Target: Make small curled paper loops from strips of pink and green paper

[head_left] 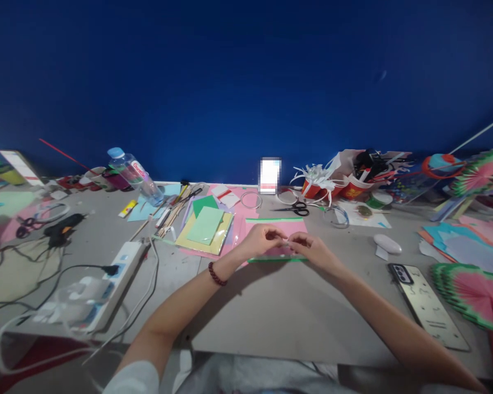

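My left hand [264, 238] and my right hand [309, 247] meet fingertip to fingertip at the middle of the table. Both are closed in a pinch around something small and pale that I cannot make out. Under them lies a pink paper sheet [273, 224] with green strips along its far and near edges. My hands cover much of its middle. To the left rest a light green paper [205, 225] and a darker green one [205, 206] on a clear packet with yellow paper. Black scissors [298, 208] lie beyond my right hand.
A white power strip [119, 282] with cables stands at the left. A bottle [135, 175] leans behind it. Red paper cups [351, 187] with strips and tools stand at the back right. A patterned phone [427, 303] and pink-green paper fans [472, 293] lie at the right.
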`<move>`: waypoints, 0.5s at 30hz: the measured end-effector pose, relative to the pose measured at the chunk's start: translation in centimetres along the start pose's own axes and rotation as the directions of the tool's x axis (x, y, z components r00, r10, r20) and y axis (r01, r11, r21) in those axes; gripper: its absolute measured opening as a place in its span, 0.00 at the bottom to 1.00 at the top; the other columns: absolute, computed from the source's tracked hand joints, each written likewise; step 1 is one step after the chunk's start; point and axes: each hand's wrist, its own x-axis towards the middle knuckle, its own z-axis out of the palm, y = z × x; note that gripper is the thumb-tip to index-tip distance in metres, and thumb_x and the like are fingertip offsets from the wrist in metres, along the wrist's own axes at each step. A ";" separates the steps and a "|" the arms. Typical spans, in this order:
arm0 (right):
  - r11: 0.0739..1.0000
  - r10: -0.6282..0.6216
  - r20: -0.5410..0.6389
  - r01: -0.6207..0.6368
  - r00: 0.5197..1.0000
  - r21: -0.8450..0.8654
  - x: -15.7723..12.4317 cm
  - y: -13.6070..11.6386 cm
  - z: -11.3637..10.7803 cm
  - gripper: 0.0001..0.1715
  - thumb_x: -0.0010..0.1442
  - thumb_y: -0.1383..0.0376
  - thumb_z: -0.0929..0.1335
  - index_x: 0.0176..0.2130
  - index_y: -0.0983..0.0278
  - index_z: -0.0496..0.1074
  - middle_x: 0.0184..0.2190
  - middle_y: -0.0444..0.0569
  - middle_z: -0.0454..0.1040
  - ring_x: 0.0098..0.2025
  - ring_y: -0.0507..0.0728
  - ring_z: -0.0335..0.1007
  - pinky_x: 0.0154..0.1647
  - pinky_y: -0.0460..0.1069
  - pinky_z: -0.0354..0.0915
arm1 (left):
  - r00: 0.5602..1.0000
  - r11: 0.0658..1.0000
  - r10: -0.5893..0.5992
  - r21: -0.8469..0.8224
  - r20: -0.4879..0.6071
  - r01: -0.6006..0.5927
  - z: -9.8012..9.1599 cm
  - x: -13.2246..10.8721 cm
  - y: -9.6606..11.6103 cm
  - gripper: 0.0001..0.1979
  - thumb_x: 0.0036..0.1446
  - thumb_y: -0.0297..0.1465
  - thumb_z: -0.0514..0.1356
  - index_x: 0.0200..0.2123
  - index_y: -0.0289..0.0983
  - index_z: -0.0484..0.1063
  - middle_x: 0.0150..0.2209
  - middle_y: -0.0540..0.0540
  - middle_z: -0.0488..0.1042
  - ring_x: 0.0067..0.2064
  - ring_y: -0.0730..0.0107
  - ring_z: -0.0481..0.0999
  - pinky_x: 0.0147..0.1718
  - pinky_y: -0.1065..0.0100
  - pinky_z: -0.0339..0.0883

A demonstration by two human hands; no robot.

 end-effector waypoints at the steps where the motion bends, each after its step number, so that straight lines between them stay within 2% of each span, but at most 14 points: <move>1: 1.000 0.002 0.001 -0.002 1.000 0.011 0.0 0.2 -0.1 0.17 0.51 0.52 0.69 0.30 0.64 0.72 0.26 0.45 0.71 0.28 0.52 0.64 0.29 0.47 0.60 | 1.000 1.000 -0.002 -0.007 -0.009 0.002 0.2 0.0 -0.1 0.07 0.47 0.30 0.66 0.31 0.32 0.78 0.32 0.43 0.79 0.34 0.69 0.76 0.34 0.69 0.69; 4: 1.000 -0.028 -0.011 0.028 1.000 0.004 0.0 1.1 -0.7 0.15 0.51 0.54 0.69 0.28 0.64 0.72 0.27 0.45 0.71 0.28 0.52 0.63 0.30 0.47 0.60 | 1.000 1.000 -0.013 -0.015 -0.021 0.013 1.1 0.0 -0.8 0.07 0.47 0.30 0.66 0.30 0.32 0.76 0.29 0.44 0.78 0.32 0.69 0.76 0.34 0.70 0.69; 7: 0.998 -0.049 -0.014 0.048 0.999 -0.030 -0.2 2.3 -1.8 0.13 0.52 0.56 0.68 0.28 0.64 0.72 0.32 0.47 0.72 0.30 0.52 0.64 0.29 0.47 0.61 | 1.000 1.000 0.000 0.025 -0.007 0.000 2.0 -0.2 -1.5 0.08 0.50 0.30 0.64 0.34 0.32 0.76 0.32 0.44 0.79 0.34 0.68 0.77 0.36 0.70 0.69; 10: 0.990 -0.064 -0.038 0.058 0.997 -0.126 -0.3 4.1 -3.3 0.13 0.54 0.57 0.67 0.27 0.64 0.73 0.43 0.52 0.72 0.36 0.55 0.69 0.32 0.48 0.65 | 0.996 0.972 0.066 0.221 0.053 -0.076 2.9 -0.8 -2.1 0.08 0.57 0.29 0.58 0.36 0.34 0.76 0.37 0.45 0.79 0.38 0.68 0.77 0.39 0.69 0.68; 12: 0.963 -0.119 -0.101 0.090 0.988 -0.255 -0.3 5.7 -4.5 0.13 0.53 0.58 0.66 0.26 0.64 0.75 0.47 0.54 0.70 0.43 0.58 0.70 0.41 0.51 0.67 | 0.980 0.886 0.142 0.424 0.137 -0.187 3.5 -1.2 -2.4 0.10 0.60 0.29 0.55 0.38 0.36 0.76 0.40 0.44 0.79 0.42 0.66 0.76 0.42 0.67 0.67; 15: 0.884 -0.187 -0.161 0.094 0.969 -0.459 -0.4 8.1 -5.7 0.11 0.52 0.60 0.67 0.25 0.63 0.76 0.46 0.56 0.71 0.48 0.62 0.69 0.50 0.57 0.64 | 0.923 0.673 0.247 0.633 0.296 -0.383 4.4 -1.6 -2.9 0.10 0.62 0.30 0.54 0.41 0.35 0.75 0.42 0.42 0.78 0.46 0.63 0.74 0.47 0.64 0.64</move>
